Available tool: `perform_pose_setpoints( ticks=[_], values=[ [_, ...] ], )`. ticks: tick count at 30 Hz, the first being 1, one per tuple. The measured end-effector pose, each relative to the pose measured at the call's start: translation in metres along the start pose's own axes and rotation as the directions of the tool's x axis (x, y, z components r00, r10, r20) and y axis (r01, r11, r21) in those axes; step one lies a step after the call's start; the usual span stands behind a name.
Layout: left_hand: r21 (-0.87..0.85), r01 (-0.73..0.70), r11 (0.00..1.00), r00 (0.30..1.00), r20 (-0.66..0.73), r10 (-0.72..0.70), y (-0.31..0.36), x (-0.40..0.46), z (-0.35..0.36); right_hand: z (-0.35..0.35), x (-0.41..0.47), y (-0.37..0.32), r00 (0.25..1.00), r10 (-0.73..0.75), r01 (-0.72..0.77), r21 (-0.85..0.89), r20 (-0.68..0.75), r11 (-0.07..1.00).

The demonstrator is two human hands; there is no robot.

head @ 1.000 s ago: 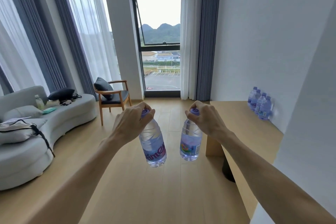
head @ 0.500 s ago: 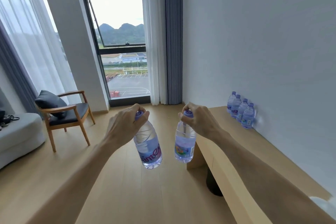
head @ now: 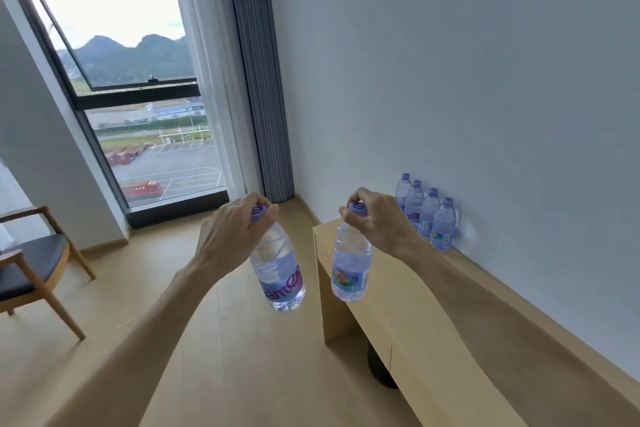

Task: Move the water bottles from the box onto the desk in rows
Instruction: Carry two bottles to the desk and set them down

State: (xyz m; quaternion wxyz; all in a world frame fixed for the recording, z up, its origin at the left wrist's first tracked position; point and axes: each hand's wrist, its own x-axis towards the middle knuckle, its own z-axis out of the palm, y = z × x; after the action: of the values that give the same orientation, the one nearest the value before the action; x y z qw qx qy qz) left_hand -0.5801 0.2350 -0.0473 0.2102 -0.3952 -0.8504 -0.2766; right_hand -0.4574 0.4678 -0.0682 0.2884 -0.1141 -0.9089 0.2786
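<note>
Wooden chair (head: pixel 33 274) at far left, by window (head: pixel 138 87). Left hand (head: pixel 231 232) out front, grip pinching cap of left bottle (head: pixel 278 274), which hangs tilted above floor. Right hand (head: pixel 377 222), grip pinching cap of right bottle (head: pixel 350 269), hanging near end of surface (head: pixel 450 315). Row of four bottles (head: pixel 427 213) upright on surface, against wall.

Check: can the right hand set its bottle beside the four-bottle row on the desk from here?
Probably yes: right hand holds clear plastic purple-capped bottle by the cap; light wooden desk before the bottle row looks bare.
</note>
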Motion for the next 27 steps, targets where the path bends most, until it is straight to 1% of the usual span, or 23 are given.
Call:
perform_pose_setpoints(
  ticks=[3,8,11,13,19,23,25,27],
  values=[
    [-0.032,-0.023,0.999,1.000,0.020,0.023,-0.005,0.042,0.033,0.004,0.034,0.031,0.999,0.028,-0.028,-0.007,-0.025,1.000],
    [-0.096,-0.096,0.991,0.992,0.073,0.103,-0.010,0.115,0.095,0.007,0.088,0.087,0.995,0.089,-0.089,0.005,-0.041,0.996],
    [-0.129,-0.099,0.987,0.986,0.117,0.114,-0.008,0.154,0.133,0.005,0.113,0.119,0.989,0.135,-0.135,-0.004,-0.058,0.991],
    [-0.165,-0.123,0.979,0.979,0.142,0.147,-0.005,0.177,0.156,0.001,0.125,0.138,0.982,0.173,-0.173,0.005,-0.069,0.985],
    [-0.238,-0.193,0.952,0.944,0.218,0.246,0.025,0.235,0.224,-0.023,0.139,0.195,0.944,0.300,-0.304,-0.012,-0.135,0.953],
    [-0.352,-0.176,0.919,0.920,0.273,0.281,0.049,0.257,0.272,-0.040,0.139,0.234,0.913,0.372,-0.388,-0.075,-0.165,0.919],
    [-0.398,-0.176,0.900,0.897,0.312,0.313,0.060,0.268,0.298,-0.047,0.135,0.250,0.891,0.414,-0.435,-0.089,-0.185,0.896],
    [-0.425,-0.209,0.881,0.860,0.350,0.373,0.072,0.283,0.323,-0.052,0.131,0.266,0.859,0.464,-0.491,-0.088,-0.217,0.867]
  ],
)
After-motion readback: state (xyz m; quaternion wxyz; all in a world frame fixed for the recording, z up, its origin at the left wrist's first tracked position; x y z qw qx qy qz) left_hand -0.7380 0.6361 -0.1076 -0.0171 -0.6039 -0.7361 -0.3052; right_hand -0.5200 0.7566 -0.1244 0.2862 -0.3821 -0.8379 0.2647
